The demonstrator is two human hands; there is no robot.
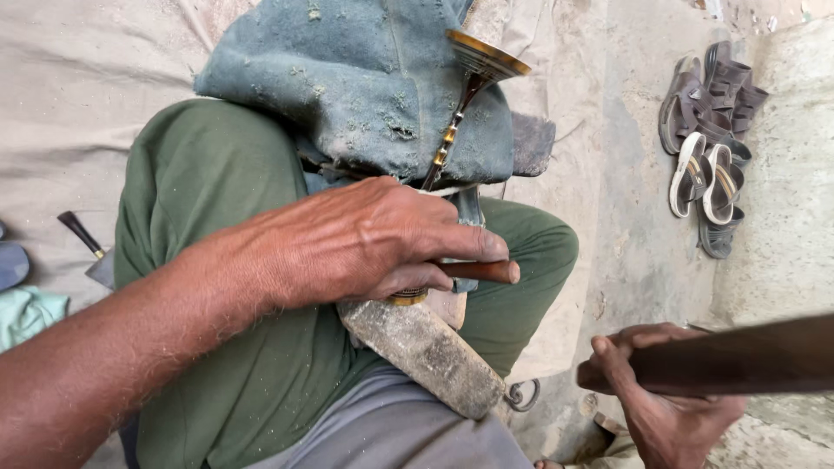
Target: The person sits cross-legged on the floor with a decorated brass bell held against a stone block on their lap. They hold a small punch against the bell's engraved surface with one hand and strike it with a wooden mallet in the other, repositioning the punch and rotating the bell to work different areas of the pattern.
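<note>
Dusty ground (pixel 625 217) holds sandals (pixel 708 148) beside cloth (pixel 78 95).

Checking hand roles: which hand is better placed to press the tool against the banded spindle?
Left, probably. The left hand grips the tool at the spindle; the right hand holds a dark rod off to the side.

**Dusty floor and what lies on it**

The pale, dusty concrete floor (pixel 625 217) carries a wide beige cloth sheet (pixel 78 113) spread over its left part. On that sheet lie a small dark-handled metal blade tool (pixel 87 247) and, near it, a crumpled pale green cloth (pixel 30 314). At the upper right, several brown and grey strapped sandals (pixel 708 139) lie piled together.
</note>
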